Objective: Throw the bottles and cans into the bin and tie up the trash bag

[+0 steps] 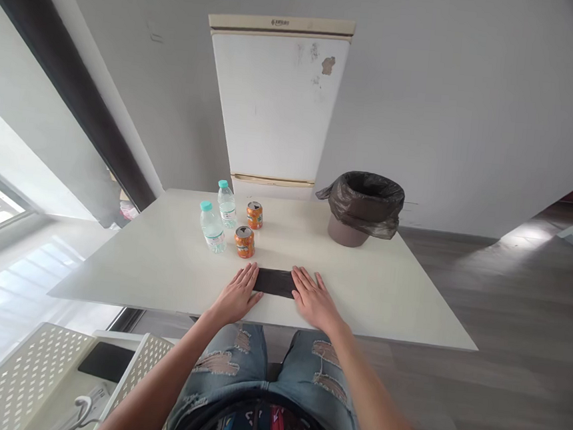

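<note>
A folded black plastic bag [274, 282] lies flat on the white table [384, 297], close to its front edge. My left hand [237, 292] rests on the bag's left end, fingers stretched out and pressed flat. On its right end lies my right hand [313, 298], also flat with fingers extended. Just beyond my left hand stand two orange drink cans, the nearer can [244, 243] and the farther can [254, 215]. Left of them are two clear bottles with teal caps, a nearer bottle [212, 228] and a farther bottle [227, 204].
A brown bin [346, 233] lined with a black bag [368, 202] stands at the table's back right. Behind the table is a white fridge [278, 107]. At lower left, a white perforated basket [27, 366] sits near a dark flat object [106, 361] and a white cable [81, 411].
</note>
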Demonstrator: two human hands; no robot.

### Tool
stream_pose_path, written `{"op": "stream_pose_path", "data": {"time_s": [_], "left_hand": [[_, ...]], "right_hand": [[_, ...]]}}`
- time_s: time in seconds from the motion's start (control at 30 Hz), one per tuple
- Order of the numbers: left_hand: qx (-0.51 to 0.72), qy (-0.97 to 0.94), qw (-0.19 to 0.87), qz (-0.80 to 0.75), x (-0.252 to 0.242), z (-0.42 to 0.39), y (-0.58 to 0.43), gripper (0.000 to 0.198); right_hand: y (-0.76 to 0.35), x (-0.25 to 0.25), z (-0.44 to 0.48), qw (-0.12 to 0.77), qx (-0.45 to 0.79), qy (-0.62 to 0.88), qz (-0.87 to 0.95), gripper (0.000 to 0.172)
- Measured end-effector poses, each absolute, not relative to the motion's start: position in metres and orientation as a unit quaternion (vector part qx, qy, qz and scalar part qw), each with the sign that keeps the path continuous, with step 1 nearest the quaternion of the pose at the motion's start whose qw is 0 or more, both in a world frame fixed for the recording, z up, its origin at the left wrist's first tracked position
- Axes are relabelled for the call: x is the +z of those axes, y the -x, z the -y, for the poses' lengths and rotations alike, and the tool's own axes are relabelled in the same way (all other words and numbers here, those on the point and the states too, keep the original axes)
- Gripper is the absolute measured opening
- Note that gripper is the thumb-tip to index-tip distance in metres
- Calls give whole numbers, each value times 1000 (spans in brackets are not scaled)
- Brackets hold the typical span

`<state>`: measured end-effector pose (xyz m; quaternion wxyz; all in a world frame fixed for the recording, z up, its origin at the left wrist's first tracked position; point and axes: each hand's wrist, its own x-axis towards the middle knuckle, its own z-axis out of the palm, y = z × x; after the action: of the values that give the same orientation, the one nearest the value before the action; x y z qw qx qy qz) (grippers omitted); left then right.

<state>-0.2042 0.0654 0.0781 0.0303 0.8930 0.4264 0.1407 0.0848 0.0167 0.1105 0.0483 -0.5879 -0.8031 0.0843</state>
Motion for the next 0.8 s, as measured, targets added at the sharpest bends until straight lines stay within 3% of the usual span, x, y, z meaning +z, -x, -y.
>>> {"op": "stream_pose_path", "data": {"time_s": [0.2,0.37,0.6,0.8], "left_hand": [[146,-890,52,-428,80,-65,207,77],[225,-858,113,-448,81,-65,210,80],[413,-706,281,-502,81,-78,225,52],[480,-633,358,-491,74,-85,232,43]], "right_hand": [[-87,107,-17,70,75,581,808,65],[-92,105,-14,132,61,569,810,72],[-93,111,-8,166,68,509,842,58],[-94,112,-5,183,78,482,853,51]]}}
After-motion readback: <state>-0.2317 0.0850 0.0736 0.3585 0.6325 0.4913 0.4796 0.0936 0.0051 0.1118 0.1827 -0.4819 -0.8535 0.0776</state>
